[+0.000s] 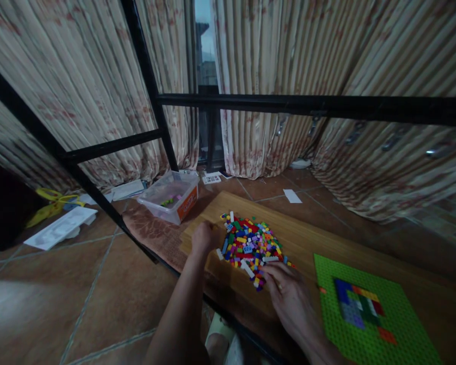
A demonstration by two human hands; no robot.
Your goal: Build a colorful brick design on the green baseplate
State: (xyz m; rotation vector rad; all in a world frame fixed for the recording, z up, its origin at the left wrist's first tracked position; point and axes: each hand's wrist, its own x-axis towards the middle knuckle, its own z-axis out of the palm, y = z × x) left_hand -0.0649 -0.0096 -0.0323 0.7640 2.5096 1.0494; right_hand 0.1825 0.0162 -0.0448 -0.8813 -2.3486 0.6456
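Note:
A heap of small multicoloured toy bricks [247, 243] lies on a wooden board. My left hand [204, 237] is closed at the heap's left side, fingers curled; whatever it may hold is hidden. At the near right edge of the heap, my right hand [289, 289] has its thumb and forefinger drawn together close to the bricks. I cannot make out what is between them. To the right of this hand lies a green baseplate [406, 309], bearing a patch of blue, purple, yellow, red, green and white bricks, with an orange one at its near corner.
The wooden board [300, 230] rests on a brown cloth [152, 228]. A clear plastic tub [163, 208] with a few bricks inside stands beyond my left hand. Black metal bars [307, 105] cross ahead and at left. A white moulded tray [61, 228] lies on the tiled floor.

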